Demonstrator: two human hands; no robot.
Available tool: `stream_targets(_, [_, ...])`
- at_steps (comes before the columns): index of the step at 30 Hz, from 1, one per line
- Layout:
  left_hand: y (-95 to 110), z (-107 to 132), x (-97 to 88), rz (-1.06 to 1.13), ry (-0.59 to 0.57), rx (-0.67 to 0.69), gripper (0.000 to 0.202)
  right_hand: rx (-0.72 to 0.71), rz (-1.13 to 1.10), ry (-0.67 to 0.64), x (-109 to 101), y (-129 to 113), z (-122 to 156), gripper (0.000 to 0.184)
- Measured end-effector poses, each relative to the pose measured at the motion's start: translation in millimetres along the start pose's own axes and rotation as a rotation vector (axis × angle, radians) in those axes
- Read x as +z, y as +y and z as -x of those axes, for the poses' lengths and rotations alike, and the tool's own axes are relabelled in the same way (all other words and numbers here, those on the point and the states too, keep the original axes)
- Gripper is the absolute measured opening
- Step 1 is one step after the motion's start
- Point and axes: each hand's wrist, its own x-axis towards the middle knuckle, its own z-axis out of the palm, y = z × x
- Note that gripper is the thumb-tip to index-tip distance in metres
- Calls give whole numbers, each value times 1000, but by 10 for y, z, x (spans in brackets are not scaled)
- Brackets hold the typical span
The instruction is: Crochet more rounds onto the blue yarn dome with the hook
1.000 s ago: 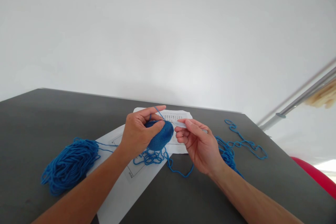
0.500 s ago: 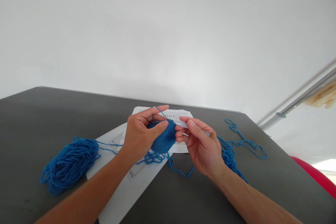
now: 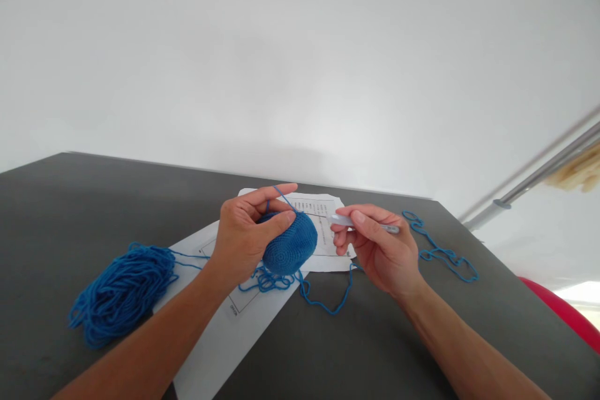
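Observation:
My left hand grips a rounded blue crochet piece between thumb and fingers. A strand of blue yarn runs from the piece over the raised index finger. To the right, my right hand is closed on a crochet hook with a pale handle, held like a pen and pointing left. A gap separates the hook from the crochet piece. The hook's fine tip is too blurred to make out.
A blue yarn skein lies on the dark table at left. Printed sheets lie beneath the hands, with loose yarn on them. More yarn trails at right. A white wall rises behind the table.
My right hand has moved right with the crochet hook, away from the crochet piece. The piece now shows more of its rounded side; my left hand has shifted slightly left.

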Motion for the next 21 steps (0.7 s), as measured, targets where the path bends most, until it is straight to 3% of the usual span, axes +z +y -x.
stream_targets(4, [-6, 3, -10, -33, -1, 7, 37, -157, 217, -97, -82, -45, 45, 13])
stream_targets(12, [-13, -26, -19, -86, 15, 33, 37, -611, 770, -284, -51, -209, 22, 29])
stream_targets(21, [29, -40, 22, 35, 63, -17, 40, -789, 1007, -376, -121, -217, 49, 38])
